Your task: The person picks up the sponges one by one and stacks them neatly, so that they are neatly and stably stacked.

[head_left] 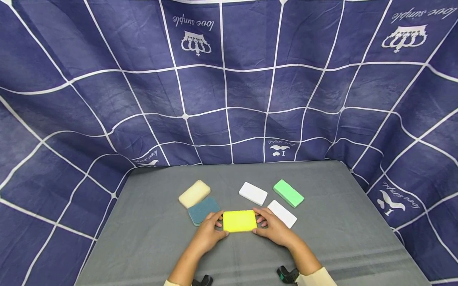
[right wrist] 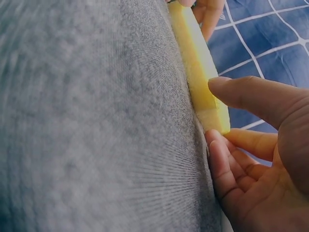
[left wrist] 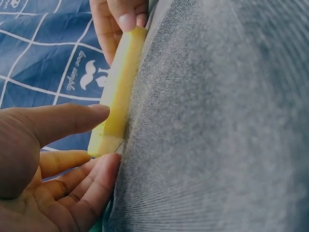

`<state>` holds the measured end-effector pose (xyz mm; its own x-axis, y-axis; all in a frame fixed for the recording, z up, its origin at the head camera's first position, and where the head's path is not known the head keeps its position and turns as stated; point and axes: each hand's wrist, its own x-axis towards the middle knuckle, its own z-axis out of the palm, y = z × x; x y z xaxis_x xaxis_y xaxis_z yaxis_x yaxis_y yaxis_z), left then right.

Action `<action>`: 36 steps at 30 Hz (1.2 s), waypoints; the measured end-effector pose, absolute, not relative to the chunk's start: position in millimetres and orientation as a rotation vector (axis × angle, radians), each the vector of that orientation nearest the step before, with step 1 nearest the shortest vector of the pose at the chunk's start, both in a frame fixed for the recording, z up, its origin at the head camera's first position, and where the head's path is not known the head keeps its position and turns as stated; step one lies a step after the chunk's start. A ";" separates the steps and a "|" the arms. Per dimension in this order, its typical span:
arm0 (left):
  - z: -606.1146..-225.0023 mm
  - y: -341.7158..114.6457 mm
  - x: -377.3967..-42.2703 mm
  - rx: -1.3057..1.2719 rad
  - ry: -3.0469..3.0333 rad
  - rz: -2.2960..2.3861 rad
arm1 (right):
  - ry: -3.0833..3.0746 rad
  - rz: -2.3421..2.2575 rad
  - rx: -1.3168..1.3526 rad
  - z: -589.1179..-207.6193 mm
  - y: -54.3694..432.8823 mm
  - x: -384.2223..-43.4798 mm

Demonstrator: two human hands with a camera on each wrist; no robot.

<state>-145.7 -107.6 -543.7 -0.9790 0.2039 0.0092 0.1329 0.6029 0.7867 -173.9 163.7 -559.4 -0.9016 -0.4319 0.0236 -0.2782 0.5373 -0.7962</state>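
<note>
Head view puts the yellow sponge (head_left: 240, 221) low on the counter (head_left: 150, 246), the left hand (head_left: 210, 232) pinching its 9 o'clock end and the right hand (head_left: 273, 227) its 3 o'clock end, each with thumb on the near side and fingers behind. It looks like foam: probably light, soft and springy, hard to break and not slippery if dry, so a gentle pinch at the short ends should do; squeezing may bow it. From it, the teal sponge (head_left: 204, 210) lies toward 10 o'clock, close by the left hand, with the cream sponge (head_left: 195, 194) just beyond; one white block (head_left: 253, 193) is at 1, the green block (head_left: 288, 193) at 2, and a second white block (head_left: 282, 213) near 3, partly behind the right hand. Those nearest leave the knuckles little sideways room.
</note>
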 end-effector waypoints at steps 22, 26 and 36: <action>-546.2 -107.3 -145.8 0.238 2.731 1.330 | 2.594 -1.394 -0.540 -552.7 161.9 -169.2; -546.8 -106.1 -145.6 0.230 2.716 1.327 | 2.628 -1.435 -0.477 -547.0 163.8 -166.5; -546.4 -105.9 -145.8 0.228 2.719 1.330 | 2.755 -1.547 -0.316 -537.0 176.6 -161.5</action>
<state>-145.8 -105.9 -546.4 -0.9831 0.1808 -0.0295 0.0877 0.6059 0.7907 -161.5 176.6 -537.0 -0.9797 -0.1560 0.1261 -0.1889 0.5059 -0.8417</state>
